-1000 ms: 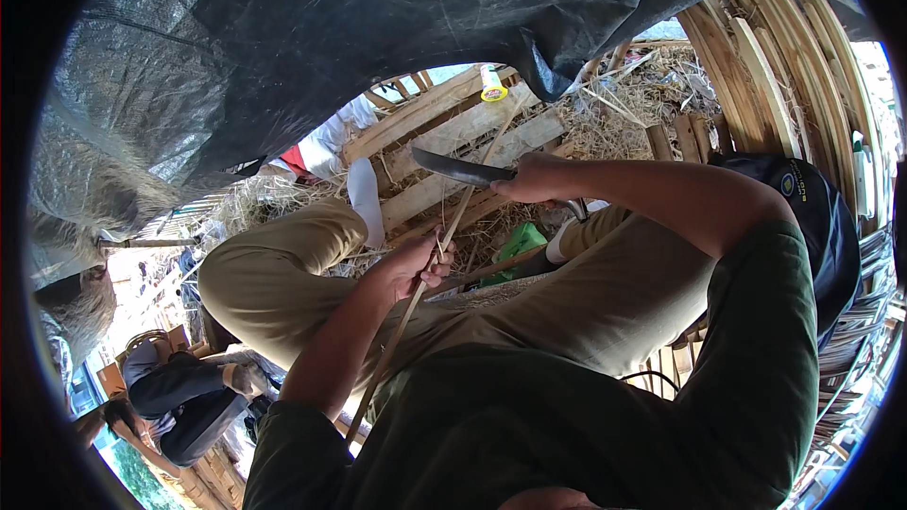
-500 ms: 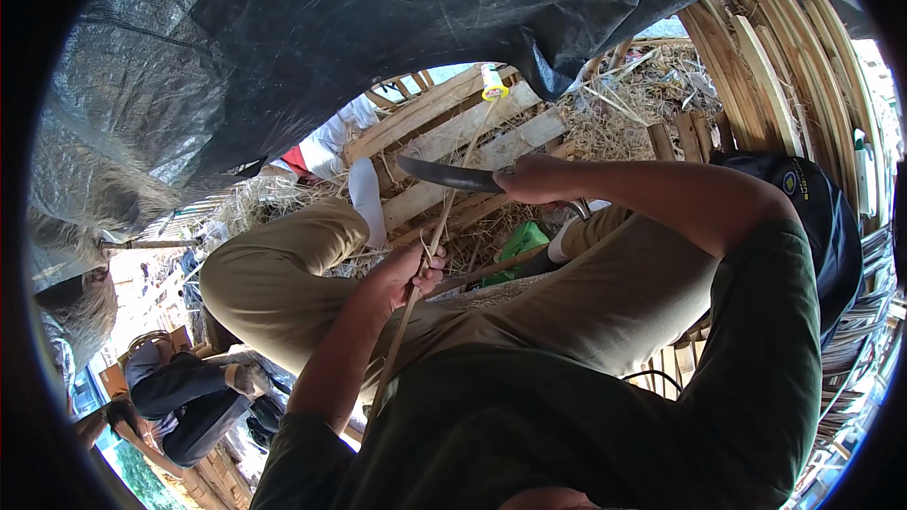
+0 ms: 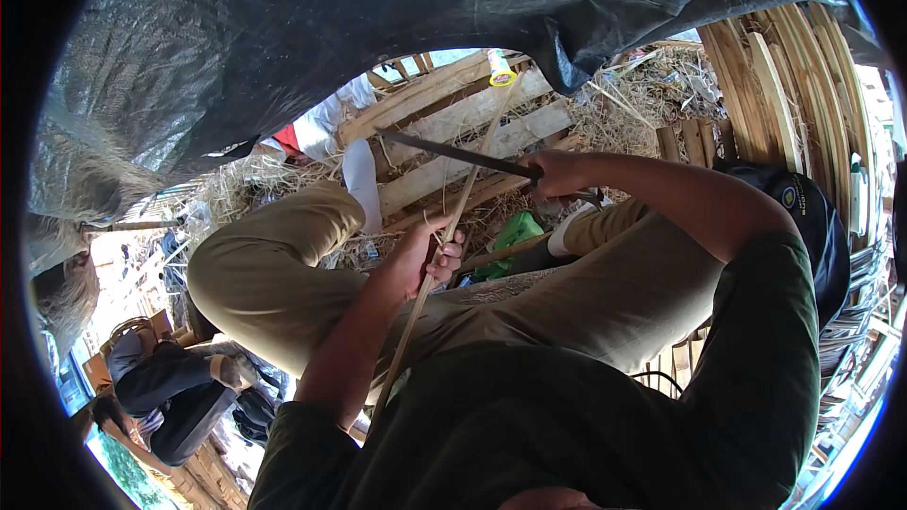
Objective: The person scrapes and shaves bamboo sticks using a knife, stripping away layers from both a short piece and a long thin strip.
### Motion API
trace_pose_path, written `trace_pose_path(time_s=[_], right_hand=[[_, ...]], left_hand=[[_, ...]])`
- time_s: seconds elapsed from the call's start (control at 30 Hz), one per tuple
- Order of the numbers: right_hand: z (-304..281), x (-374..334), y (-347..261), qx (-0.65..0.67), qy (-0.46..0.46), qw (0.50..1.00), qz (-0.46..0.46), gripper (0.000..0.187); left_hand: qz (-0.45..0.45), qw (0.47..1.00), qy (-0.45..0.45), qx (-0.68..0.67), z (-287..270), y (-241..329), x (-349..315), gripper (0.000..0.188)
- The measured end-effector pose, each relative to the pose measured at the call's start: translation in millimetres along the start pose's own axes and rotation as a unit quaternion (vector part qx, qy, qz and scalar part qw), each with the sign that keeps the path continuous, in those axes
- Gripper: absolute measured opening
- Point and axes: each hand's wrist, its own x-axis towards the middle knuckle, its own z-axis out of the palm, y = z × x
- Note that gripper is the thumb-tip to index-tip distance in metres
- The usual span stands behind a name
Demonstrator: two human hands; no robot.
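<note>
My left hand (image 3: 430, 260) is closed around a long, thin strip of pale wood or bamboo (image 3: 412, 326). The strip slants from beside my body up and away to the far boards, with a thin sliver peeling off near my fingers. In my right hand (image 3: 559, 176) is the handle of a machete, its dark blade (image 3: 439, 148) pointing left. The blade crosses the strip above my left hand; whether the two touch I cannot tell. It shows as a narrow line, nearly edge-on.
Wooden slats (image 3: 472, 127) and straw lie beyond my legs, with a yellow-and-white cup (image 3: 501, 71) at the far end. A green plastic bag (image 3: 510, 241) sits between my legs. Dark sheeting (image 3: 378, 9) hangs ahead. Planks (image 3: 746, 85) stand right; another person (image 3: 179, 382) sits lower left.
The blade has turned from showing its broad side to nearly edge-on. My right hand has shifted slightly right; my left hand, still holding the strip, has moved a little right and up.
</note>
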Motion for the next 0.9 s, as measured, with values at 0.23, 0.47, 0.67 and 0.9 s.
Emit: trace_pose_path(time_s=[0.23,0.47,0.67,0.9], right_hand=[[-1,3,-13,-0.197,0.175,0.963,-0.063,0.035],[5,1,-28,-0.262,0.146,0.937,-0.181,0.037],[-5,-4,-41,-0.241,0.136,0.958,-0.079,0.051],[20,-15,-61,-0.229,0.068,0.967,-0.086,0.073]], left_hand=[[0.035,0.999,-0.009,0.016,1,-1,-4,0.011],[0.05,0.999,-0.01,-0.005,13,2,-13,0.009],[0.052,0.997,-0.053,-0.036,9,3,-10,0.02],[0.044,0.998,-0.049,0.013,10,2,-14,0.024]])
